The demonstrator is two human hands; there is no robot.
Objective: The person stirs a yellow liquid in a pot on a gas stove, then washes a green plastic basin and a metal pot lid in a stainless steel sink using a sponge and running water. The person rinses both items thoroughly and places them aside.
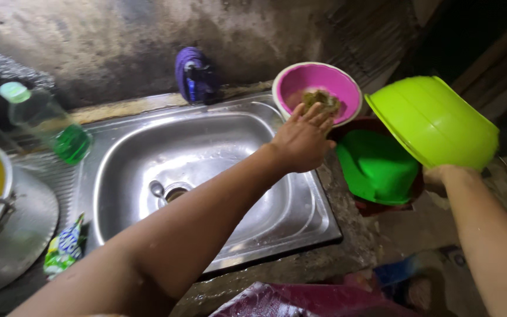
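Nearest the camera, our left forearm crossed over the steel sink (148, 152), and our left hand (301, 142) reached to the sink's far right corner, where the pink bowl (318, 88) stood on the rim. A greenish scrubbing pad (322, 101) lay inside that bowl. The left hand's fingers (318, 114) were extended and only slightly spread, with the tips at or just above the pad; we could not tell whether they touched it, and nothing was yet enclosed.

Our right hand (450, 176) held the lime-green basin (435, 120) tilted on edge beyond the sink's right edge. The fingers were closed at its lower rim, though the basin hid most of the grip. Below it, a dark green bowl (377, 167) rested upside down in a reddish tub (382, 206).

Judged from this position, good practice called for pinching the pad with the fingertips only, leaving the pink bowl seated on the rim, and for keeping the basin steady and clear of the inverted bowl.
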